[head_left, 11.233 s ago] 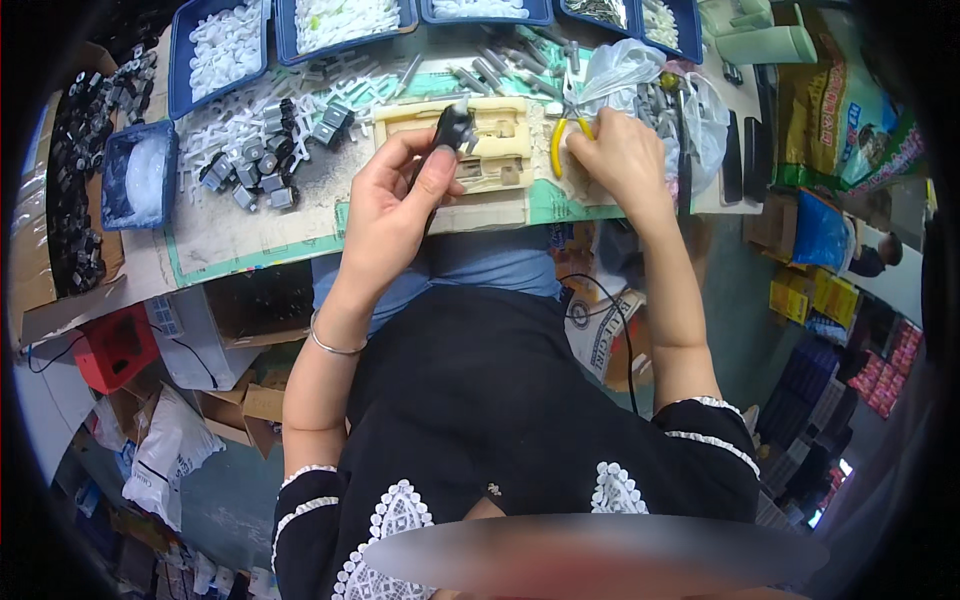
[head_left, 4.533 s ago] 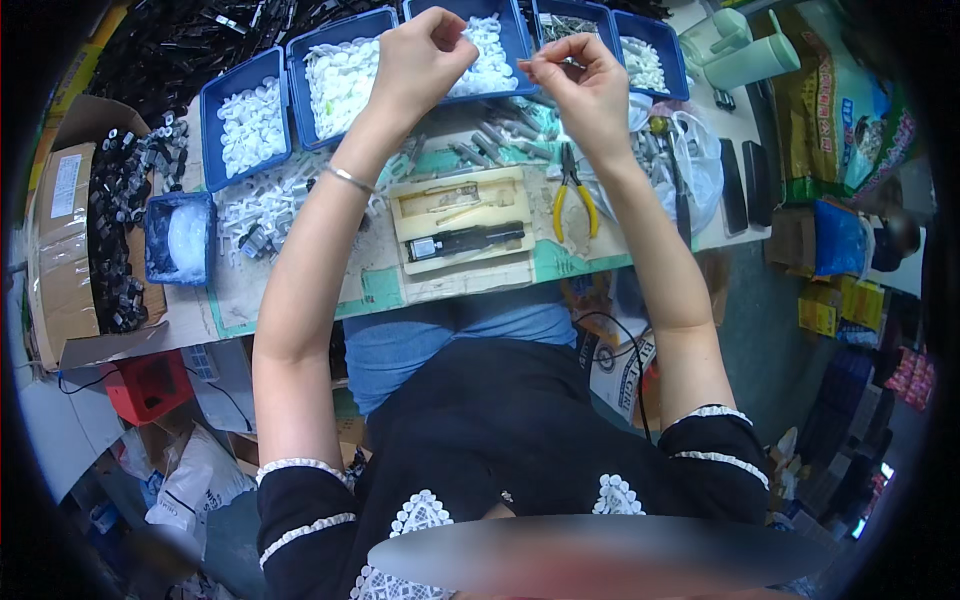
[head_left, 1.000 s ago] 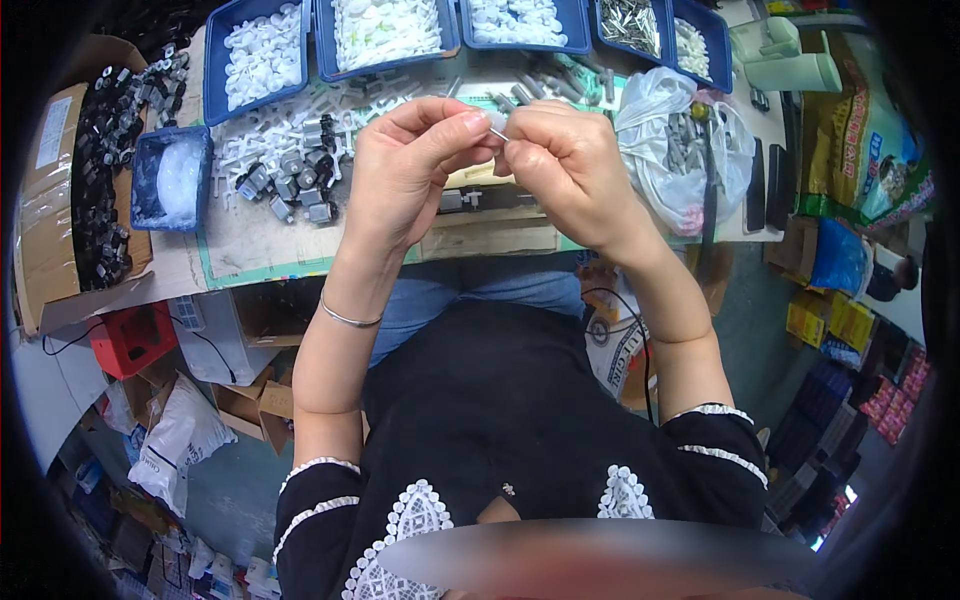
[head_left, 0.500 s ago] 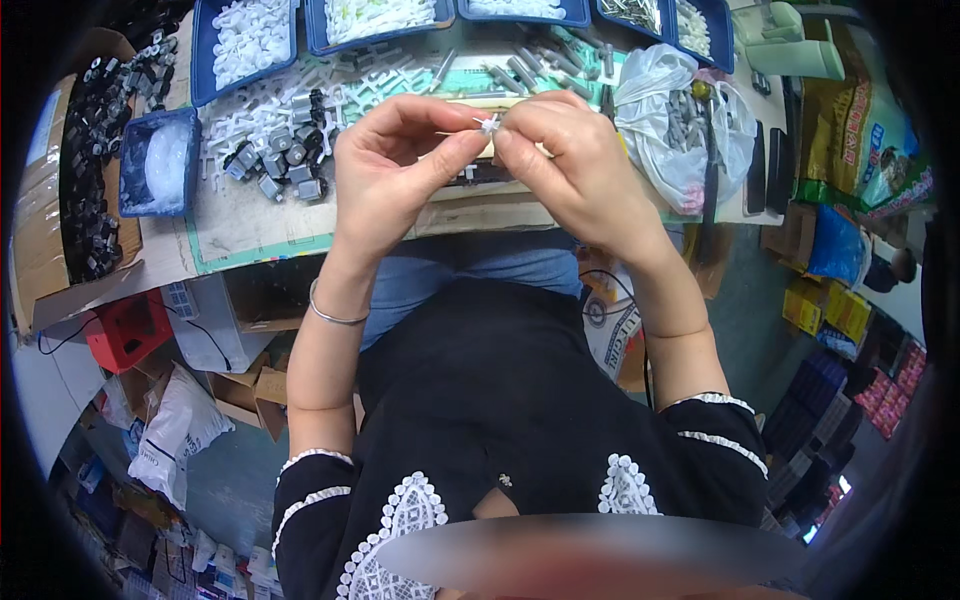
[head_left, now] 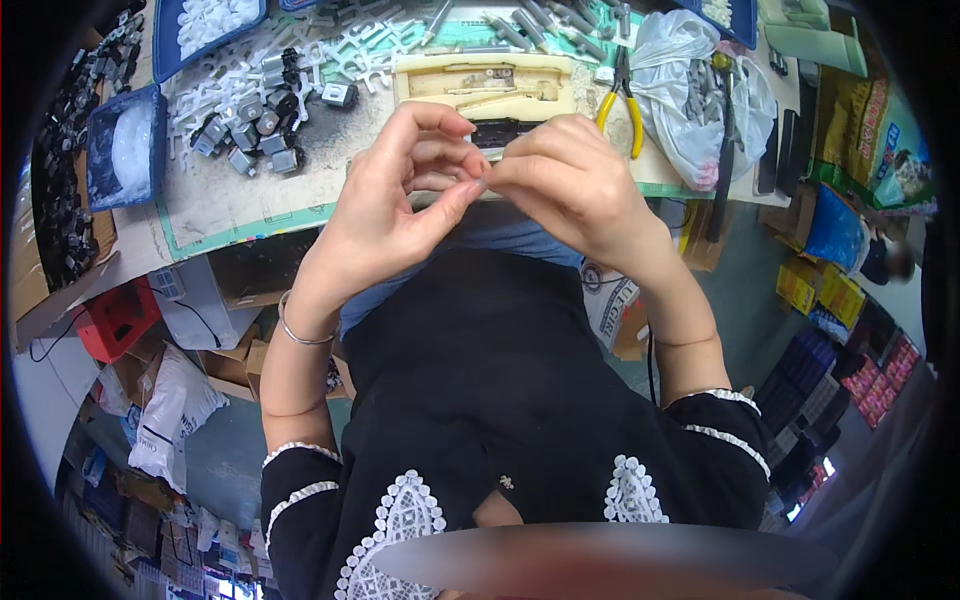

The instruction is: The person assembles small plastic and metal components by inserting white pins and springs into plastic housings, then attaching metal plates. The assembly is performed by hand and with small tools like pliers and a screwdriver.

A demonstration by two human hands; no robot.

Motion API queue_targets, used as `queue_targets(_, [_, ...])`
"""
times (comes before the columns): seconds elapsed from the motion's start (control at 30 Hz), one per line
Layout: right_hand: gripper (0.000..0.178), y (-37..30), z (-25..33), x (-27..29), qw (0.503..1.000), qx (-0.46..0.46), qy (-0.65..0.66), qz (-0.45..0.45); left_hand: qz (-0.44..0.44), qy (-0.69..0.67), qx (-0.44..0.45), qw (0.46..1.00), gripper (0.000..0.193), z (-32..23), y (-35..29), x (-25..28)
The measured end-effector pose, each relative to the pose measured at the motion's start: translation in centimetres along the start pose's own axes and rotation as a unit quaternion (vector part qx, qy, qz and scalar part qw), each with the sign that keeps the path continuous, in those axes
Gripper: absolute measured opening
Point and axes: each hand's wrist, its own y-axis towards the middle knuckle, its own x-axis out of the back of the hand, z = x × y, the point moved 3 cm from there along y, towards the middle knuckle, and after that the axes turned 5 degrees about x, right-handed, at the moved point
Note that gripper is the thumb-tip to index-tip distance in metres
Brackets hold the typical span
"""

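Observation:
My left hand (head_left: 400, 195) and my right hand (head_left: 585, 195) meet in front of my body, just past the near table edge. Both thumbs and forefingers pinch together at one spot, and whatever sits between them is too small and covered to make out. The other left fingers curl loosely. Right behind the fingertips lies a cream-coloured fixture block (head_left: 420, 85) with a recess, and a black slotted piece (head_left: 497, 133) shows partly behind my hands. Yellow-handled pliers (head_left: 636, 125) rest beyond my right hand.
Small silver motors (head_left: 268, 122) and white branched plastic parts (head_left: 200, 95) are heaped at left, near a blue tray (head_left: 93, 150). Grey tubular parts (head_left: 510, 30) lie at the back. A clear plastic bag (head_left: 660, 75) of grey parts sits at right, beside black bars (head_left: 790, 140).
My hands have come lower and nearer my body, uncovering the cream block and the pliers. The small white piece seen between my fingertips is now out of sight. The whole view has shifted somewhat.

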Motion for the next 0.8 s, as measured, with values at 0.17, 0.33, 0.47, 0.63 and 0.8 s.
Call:
queue_targets(0.17, [0.017,-0.8,-1.0,-1.0,0.998,0.001,-0.060,-0.033,-0.034,0.078,0.061,0.995,0.040,0.2,-0.5,-0.2])
queue_targets(0.33, [0.011,-1.0,-3.1,-2.5,0.991,-0.041,-0.108,-0.062,-0.093,0.314,-0.078,0.942,0.022,0.5,-0.7,-0.6])
queue_targets(0.47, [0.010,-0.8,-2.9,-2.6,0.990,-0.054,-0.115,-0.053,-0.101,0.442,-0.197,0.869,0.030,1.7,-1.3,-2.0])
queue_targets(0.63, [0.011,-0.3,-2.2,-2.1,0.989,-0.047,-0.140,-0.008,-0.104,0.631,-0.159,0.752,0.046,3.3,-1.9,-4.2])
queue_targets(0.8, [0.012,-0.2,-2.2,-1.9,0.989,-0.044,-0.144,0.003,-0.106,0.654,-0.162,0.731,0.049,4.1,-1.9,-4.3])
